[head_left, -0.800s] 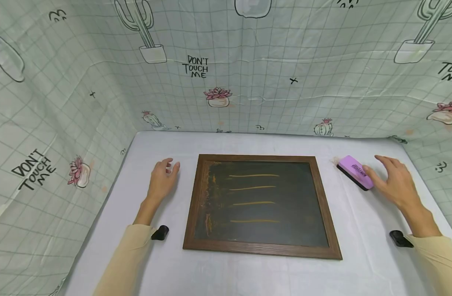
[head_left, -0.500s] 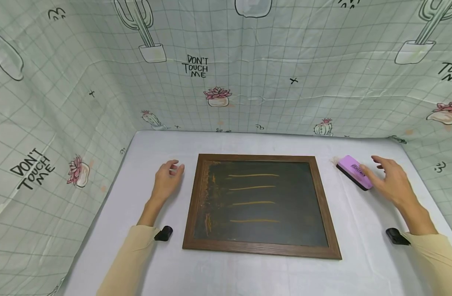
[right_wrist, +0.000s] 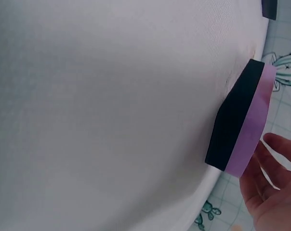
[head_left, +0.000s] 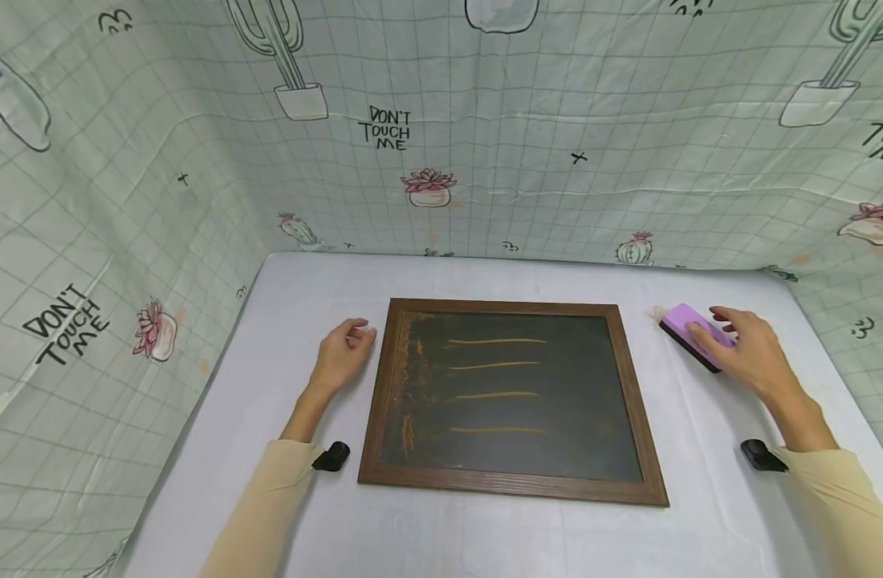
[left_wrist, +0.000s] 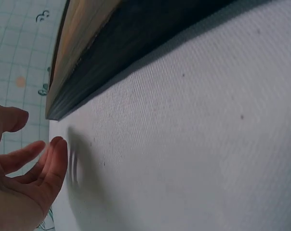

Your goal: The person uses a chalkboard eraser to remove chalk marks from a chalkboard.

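A purple and black chalkboard eraser (head_left: 685,319) lies at a slant on the white table, right of a wood-framed chalkboard (head_left: 579,385). Over its near right end hovers my right hand (head_left: 755,353), thumb and fingers apart on either side. In the right wrist view the fingers (right_wrist: 280,149) are close to the purple side of the eraser (right_wrist: 254,120); whether they touch it I cannot tell. My left hand (head_left: 343,353) is just left of the board frame, fingers loosely bent and holding nothing. Several yellow chalk lines cross the board, with orange smears at its left.
The white table (head_left: 514,546) carries the board in its middle. Behind and at both sides hangs a pale gridded cloth (head_left: 514,120) printed with cacti. Black wrist cameras stick out from both sleeves, low over the table.
My right hand has moved left, farther over the eraser. The left hand has come right, closer to the board frame. Board and eraser have stayed in place.
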Demonstrator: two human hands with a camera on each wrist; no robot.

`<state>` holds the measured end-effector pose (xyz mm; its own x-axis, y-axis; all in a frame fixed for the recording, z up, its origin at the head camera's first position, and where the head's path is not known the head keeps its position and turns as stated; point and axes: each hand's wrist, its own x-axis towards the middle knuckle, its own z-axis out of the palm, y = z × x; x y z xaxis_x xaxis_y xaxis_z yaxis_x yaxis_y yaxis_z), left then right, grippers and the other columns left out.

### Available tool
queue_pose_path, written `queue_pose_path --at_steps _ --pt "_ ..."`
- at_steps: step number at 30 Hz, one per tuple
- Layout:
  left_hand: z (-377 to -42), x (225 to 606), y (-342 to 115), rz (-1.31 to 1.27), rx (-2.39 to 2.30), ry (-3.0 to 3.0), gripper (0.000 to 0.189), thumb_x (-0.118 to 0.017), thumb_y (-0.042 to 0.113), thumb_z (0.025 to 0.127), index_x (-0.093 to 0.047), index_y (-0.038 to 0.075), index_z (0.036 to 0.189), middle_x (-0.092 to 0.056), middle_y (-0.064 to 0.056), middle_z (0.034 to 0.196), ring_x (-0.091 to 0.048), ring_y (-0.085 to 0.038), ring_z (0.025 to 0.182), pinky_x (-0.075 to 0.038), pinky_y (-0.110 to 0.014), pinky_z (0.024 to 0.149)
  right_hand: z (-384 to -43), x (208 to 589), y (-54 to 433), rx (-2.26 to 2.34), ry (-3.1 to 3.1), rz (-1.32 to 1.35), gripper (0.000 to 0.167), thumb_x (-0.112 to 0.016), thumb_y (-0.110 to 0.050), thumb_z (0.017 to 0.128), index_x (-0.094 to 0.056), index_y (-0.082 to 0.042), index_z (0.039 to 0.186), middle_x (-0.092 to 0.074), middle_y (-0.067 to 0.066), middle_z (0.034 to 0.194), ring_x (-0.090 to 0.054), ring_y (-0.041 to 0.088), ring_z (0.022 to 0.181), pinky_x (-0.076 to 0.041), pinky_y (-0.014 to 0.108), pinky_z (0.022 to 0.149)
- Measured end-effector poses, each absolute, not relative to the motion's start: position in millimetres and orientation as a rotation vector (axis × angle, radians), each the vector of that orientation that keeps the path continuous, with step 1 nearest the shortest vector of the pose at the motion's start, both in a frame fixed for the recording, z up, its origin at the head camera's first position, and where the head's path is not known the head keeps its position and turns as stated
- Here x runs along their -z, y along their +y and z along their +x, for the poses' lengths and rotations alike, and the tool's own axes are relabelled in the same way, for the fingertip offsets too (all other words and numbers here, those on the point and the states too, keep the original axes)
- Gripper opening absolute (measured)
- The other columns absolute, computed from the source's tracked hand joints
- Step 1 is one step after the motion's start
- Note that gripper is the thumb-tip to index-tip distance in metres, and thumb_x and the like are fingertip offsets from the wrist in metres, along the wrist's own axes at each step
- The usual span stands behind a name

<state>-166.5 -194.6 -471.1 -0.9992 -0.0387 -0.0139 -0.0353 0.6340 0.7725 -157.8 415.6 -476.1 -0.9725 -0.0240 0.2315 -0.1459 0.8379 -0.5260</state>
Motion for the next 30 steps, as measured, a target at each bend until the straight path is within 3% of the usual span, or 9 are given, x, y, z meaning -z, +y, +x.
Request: queue_pose_path --at_steps 9,30 --pt "-164 470 -186 0.025 1.413 -2.868 0.036 -0.063 0.019 0.102 -0.064 -0.006 0.129 -0.069 -0.019 0.107 -0.066 -0.03 0.094 -0.051 -0.038 0.082 -163 480 410 -0.794 -2.878 0.144 0.061 -0.069 -0.029 0.097 -0.052 0.018 0.132 -0.053 0.045 0.122 -0.054 0.058 0.106 -0.04 0.069 0.084" --pt "-163 469 -181 0.022 1.457 -2.92 0.039 -0.069 0.01 0.099 -0.061 -0.01 0.132 -0.066 -0.024 0.111 -0.066 -0.036 0.098 -0.052 -0.046 0.087 -167 480 407 -0.692 -2.951 0.185 0.063 -0.08 -0.024 0.09 -0.053 0.018 0.128 -0.057 0.042 0.117 -0.055 0.052 0.099 -0.041 0.063 0.08"
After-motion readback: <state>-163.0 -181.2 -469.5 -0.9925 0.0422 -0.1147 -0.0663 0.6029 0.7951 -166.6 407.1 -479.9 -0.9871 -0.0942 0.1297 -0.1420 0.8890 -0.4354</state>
